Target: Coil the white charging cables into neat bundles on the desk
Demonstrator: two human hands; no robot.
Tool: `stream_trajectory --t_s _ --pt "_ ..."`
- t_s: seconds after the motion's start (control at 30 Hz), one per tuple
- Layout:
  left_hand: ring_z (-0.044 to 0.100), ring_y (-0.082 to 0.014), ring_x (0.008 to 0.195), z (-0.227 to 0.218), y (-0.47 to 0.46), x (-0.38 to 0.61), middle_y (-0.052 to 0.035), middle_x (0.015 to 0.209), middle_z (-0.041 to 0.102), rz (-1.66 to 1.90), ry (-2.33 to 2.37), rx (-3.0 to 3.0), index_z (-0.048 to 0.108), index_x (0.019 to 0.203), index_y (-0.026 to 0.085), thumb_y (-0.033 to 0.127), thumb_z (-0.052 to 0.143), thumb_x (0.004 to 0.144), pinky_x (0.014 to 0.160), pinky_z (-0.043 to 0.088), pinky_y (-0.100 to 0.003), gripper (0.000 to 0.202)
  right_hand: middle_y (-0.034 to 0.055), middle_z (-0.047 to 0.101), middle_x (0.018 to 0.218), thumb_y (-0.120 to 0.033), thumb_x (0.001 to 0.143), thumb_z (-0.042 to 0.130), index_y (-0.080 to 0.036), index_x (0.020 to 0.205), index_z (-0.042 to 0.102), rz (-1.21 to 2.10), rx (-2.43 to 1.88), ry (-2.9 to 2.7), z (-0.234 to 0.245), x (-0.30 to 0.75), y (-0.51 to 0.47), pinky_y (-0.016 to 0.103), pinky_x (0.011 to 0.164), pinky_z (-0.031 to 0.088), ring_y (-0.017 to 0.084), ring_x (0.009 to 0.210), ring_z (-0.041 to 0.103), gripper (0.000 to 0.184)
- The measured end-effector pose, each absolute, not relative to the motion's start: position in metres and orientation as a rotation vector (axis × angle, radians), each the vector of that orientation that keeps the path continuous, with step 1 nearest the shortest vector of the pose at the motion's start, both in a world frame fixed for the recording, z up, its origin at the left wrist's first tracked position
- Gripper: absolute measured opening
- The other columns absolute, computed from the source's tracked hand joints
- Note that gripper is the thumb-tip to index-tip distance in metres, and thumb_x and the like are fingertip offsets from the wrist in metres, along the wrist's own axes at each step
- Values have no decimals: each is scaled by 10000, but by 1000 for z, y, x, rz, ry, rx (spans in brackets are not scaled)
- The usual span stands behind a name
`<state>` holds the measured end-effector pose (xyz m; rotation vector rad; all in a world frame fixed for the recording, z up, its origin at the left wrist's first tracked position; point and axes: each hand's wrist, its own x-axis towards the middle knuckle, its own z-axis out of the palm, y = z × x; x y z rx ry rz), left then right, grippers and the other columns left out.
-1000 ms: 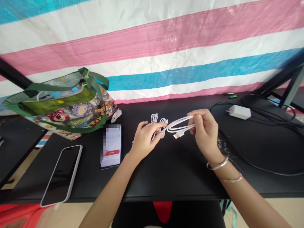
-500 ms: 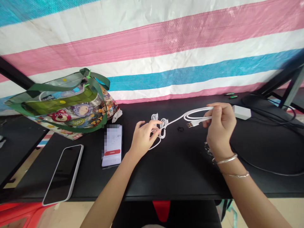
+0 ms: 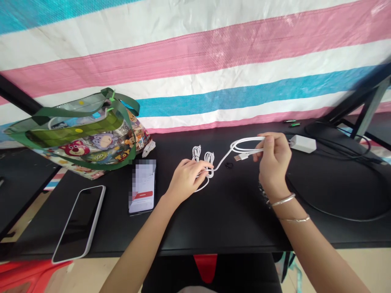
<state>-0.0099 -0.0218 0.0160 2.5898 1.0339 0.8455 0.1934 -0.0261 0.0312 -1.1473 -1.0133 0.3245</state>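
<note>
A white USB cable [image 3: 224, 154] stretches across the black table [image 3: 232, 211] between my hands. My right hand [image 3: 273, 162] is closed on a looped length of it, held a little above the table with the USB plug [image 3: 240, 156] hanging out to the left. My left hand [image 3: 186, 179] rests on the table with its fingers pinched on the bunched part of the cable, next to two small white coils [image 3: 203, 156]. A small black ring [image 3: 229, 165] lies on the table under the cable.
A cartoon-print tote bag [image 3: 82, 134] with green straps stands at the left. Two phones lie near it, one lit [image 3: 143, 186], one dark in a white case [image 3: 80, 221]. A white charger [image 3: 302, 143] and black cables [image 3: 336, 175] lie at the right, before a striped tarp [image 3: 195, 65].
My right hand pulled the looped cable out to the right and up, stretching it away from the left hand, then came back slightly. The small black ring came into view under the cable.
</note>
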Motion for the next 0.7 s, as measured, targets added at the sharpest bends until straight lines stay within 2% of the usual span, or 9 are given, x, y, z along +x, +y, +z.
stream_trajectory --t_s 0.13,0.3,0.43,0.57,0.7 --pt "653 -129 705 11 -24 -5 24 857 745 786 1014 2664 612 975 221 162 473 903 766 434 -282 167 -86 407 480 -520 858 515 -209 763 520 354 -1168 -1092 30 188 -28 208 344 306 57 336 389 325" --pt "654 -141 711 8 -27 -2 38 754 734 759 999 2680 624 904 220 250 558 886 745 425 -279 75 -83 415 493 -498 867 504 -206 772 538 353 -1189 -1153 30 182 -32 196 355 305 54 347 404 309" --pt "660 -141 719 12 -30 -1 40 772 742 818 1052 2580 626 823 221 298 569 881 751 424 -283 112 -80 419 492 -491 872 494 -207 781 557 367 -1194 -1199 27 179 -33 197 361 304 58 350 405 305" --pt "654 -124 630 17 -31 0 59 695 728 915 1213 2360 614 864 233 269 516 896 734 452 -269 109 -77 429 498 -505 873 485 -205 791 559 437 -1196 -1234 23 175 -34 200 357 300 59 349 407 320" --pt "675 -130 652 20 -32 -1 63 680 730 967 1283 2139 582 945 242 255 487 890 708 485 -245 111 -76 435 500 -523 870 483 -204 786 559 488 -1175 -1240 21 170 -35 200 359 307 61 351 415 338"
